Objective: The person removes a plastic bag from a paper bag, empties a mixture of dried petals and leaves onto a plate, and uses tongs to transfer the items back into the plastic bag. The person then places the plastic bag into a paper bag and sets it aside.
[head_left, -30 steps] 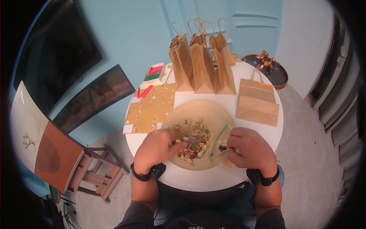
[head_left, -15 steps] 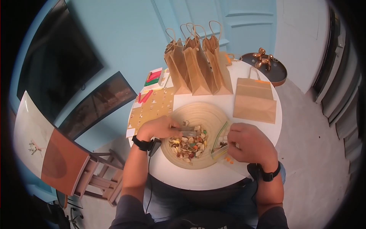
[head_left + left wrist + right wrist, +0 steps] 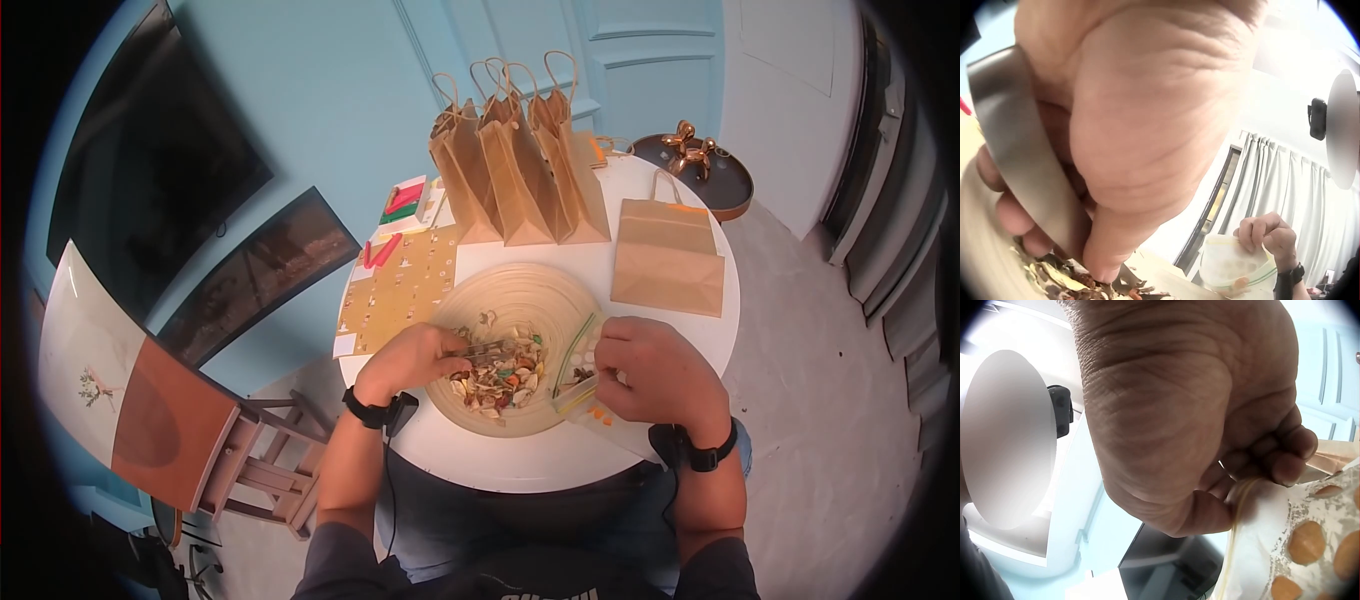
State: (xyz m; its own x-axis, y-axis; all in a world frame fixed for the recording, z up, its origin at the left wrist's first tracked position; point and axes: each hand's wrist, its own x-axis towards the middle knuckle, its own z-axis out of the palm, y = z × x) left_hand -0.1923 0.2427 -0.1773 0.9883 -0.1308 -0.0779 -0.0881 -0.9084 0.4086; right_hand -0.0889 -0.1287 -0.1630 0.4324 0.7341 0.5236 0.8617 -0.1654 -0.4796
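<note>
My left hand (image 3: 415, 358) holds metal tongs (image 3: 1013, 131) over the left side of a wide, pale bowl (image 3: 580, 290). The tips of the tongs are down among mixed dried flakes and petals (image 3: 505, 390), coloured cream, brown, red and green. At the bowl's right side, my right hand (image 3: 660, 375) pinches the top edge of a clear zip bag (image 3: 1260, 525) with orange dots and a green seal line. Its mouth faces the bowl, and some dark bits show inside.
Three standing brown paper bags (image 3: 520, 190) with cord handles line the table's back. Another paper bag (image 3: 668, 260) lies flat at the right. Patterned sticker sheets (image 3: 400, 290), pink sticks (image 3: 382, 252) and a small box (image 3: 405, 203) of coloured pieces are at the left.
My left hand has moved back from the bowl's near left side, and the tongs now dip into the dried pieces. My right hand keeps the bag in nearly the same place.
</note>
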